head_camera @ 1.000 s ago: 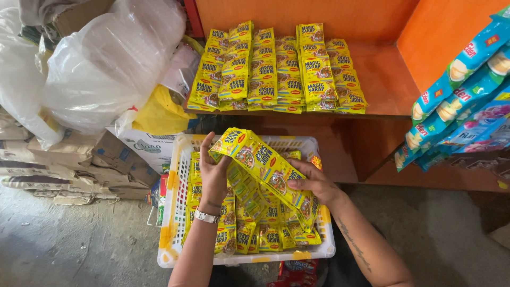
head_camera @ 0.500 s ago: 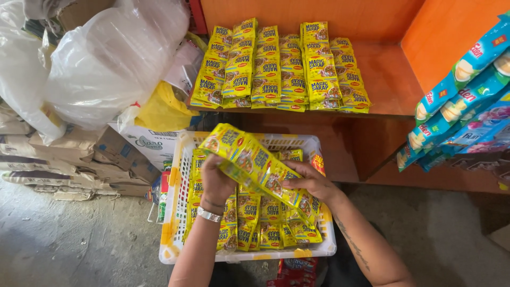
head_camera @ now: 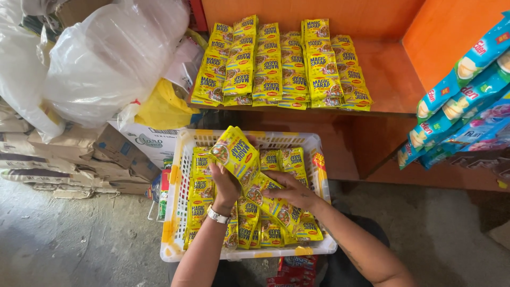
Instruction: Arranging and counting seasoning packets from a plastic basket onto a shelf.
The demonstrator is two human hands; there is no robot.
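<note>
While both hands work over the white plastic basket (head_camera: 175, 212), a strip of joined yellow sachets (head_camera: 249, 175) runs slantwise between them, its upper end lifted above the basket's far rim. Left hand (head_camera: 226, 183): grip closed around the strip near its upper end; silver watch (head_camera: 217, 215) on the wrist. Right hand (head_camera: 289, 191): fingers curled over the strip's lower part, holding it just above the sachets packed in the basket. Basket stands on the floor below an orange shelf (head_camera: 393, 79). On the shelf, rows of like yellow sachets (head_camera: 281, 64). Blue packets (head_camera: 467, 95) hang at right; clear plastic bags (head_camera: 106, 58) and cardboard boxes (head_camera: 74, 159) at left.
</note>
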